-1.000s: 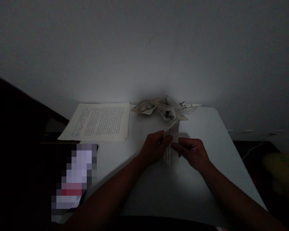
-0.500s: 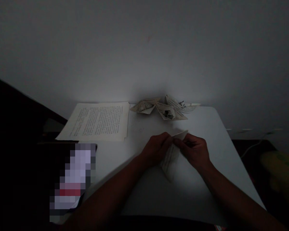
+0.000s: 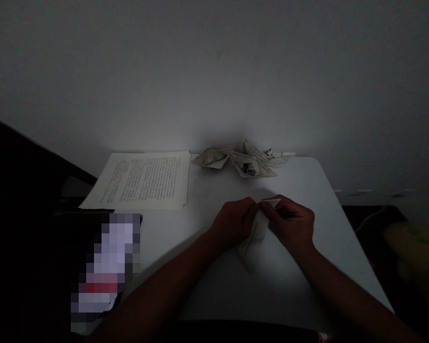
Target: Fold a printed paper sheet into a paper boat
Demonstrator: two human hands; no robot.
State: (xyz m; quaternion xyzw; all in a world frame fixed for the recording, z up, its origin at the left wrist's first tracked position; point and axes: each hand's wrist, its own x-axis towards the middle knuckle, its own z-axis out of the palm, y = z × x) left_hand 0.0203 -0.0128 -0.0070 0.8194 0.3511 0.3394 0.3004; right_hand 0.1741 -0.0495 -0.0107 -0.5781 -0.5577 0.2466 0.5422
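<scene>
Between my two hands is a folded sheet of printed paper (image 3: pixel 256 234), held just above the white table. My left hand (image 3: pixel 233 220) grips its left side, the fingers curled round it. With thumb and fingers my right hand (image 3: pixel 292 220) pinches the upper right part, where a pale pointed flap sticks out. The lower corner of the paper hangs down toward me. Dim light and my fingers hide some of the folds. Beyond my hands, folded paper boats (image 3: pixel 253 166) made from printed sheets stand close together at the table's back edge.
A stack of printed sheets (image 3: pixel 136 181) lies at the table's back left. Near the left edge is a phone-like object (image 3: pixel 109 262), its face blurred out. The white table (image 3: pixel 311 178) meets a grey wall (image 3: pixel 214 85). A yellow-green thing (image 3: pixel 418 257) lies at right.
My right hand has turned slightly and shifted a little to the right on the paper. The upper flap now lies flatter. The whole view has moved slightly.
</scene>
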